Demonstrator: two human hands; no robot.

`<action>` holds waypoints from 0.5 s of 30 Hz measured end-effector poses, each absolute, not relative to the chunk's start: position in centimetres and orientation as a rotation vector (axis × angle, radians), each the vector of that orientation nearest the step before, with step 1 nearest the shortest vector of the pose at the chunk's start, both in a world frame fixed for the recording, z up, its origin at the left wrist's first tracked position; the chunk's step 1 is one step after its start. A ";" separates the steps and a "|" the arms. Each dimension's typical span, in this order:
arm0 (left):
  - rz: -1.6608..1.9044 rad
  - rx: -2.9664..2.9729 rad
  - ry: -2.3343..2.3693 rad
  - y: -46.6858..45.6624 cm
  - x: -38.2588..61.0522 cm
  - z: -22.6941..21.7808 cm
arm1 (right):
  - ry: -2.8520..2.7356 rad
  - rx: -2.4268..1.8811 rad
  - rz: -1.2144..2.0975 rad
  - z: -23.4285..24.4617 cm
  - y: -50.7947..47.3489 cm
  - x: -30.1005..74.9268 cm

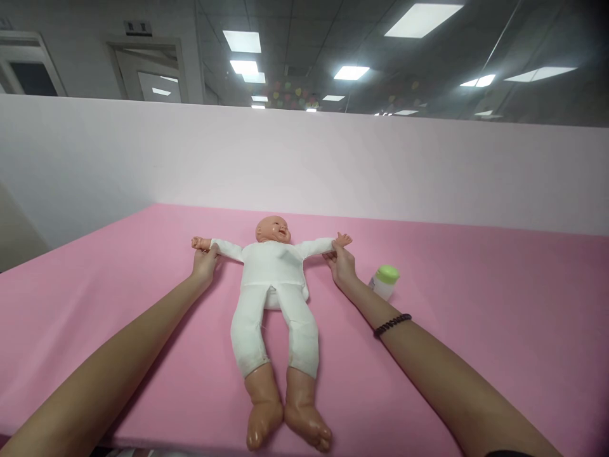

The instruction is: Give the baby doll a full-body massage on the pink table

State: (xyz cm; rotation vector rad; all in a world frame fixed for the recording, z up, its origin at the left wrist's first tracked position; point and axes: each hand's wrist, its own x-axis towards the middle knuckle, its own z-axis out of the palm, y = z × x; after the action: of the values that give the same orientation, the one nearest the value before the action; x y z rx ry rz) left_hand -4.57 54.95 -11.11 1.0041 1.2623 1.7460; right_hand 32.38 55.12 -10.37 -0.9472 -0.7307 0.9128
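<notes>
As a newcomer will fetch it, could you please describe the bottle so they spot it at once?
On the pink table, find the right hand holding the doll. To that hand's right, close beside the forearm, is the bottle. Unlike the doll, it has a bright green lid.

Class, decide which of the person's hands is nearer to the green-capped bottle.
Right. The right hand is just left of the bottle, holding one doll arm; the left hand is farther off, across the doll.

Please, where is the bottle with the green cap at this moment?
In the head view, the green-capped bottle is on the pink surface, to the right of the doll, just beyond the right forearm.
</notes>
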 end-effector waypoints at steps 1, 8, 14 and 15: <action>1.773 1.056 1.293 54.7 -4.3 -11.0 | -0.802 -0.963 0.791 -10.3 54.7 32.1; 1.669 2.100 1.217 50.9 -0.9 -10.0 | -1.609 -0.835 0.107 -10.4 51.9 29.5; 1.318 2.854 1.174 50.1 0.2 -9.9 | -2.206 -0.542 -0.415 -10.7 51.8 28.8; 1.319 2.878 1.177 50.1 0.1 -9.9 | -2.209 -0.547 -0.453 -10.7 51.8 28.8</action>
State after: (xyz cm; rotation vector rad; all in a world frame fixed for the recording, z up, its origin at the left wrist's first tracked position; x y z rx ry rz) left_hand 0.12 50.12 -9.88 2.8778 1.1775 1.3190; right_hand 28.83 51.82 -10.71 -0.5468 -2.2095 -0.4527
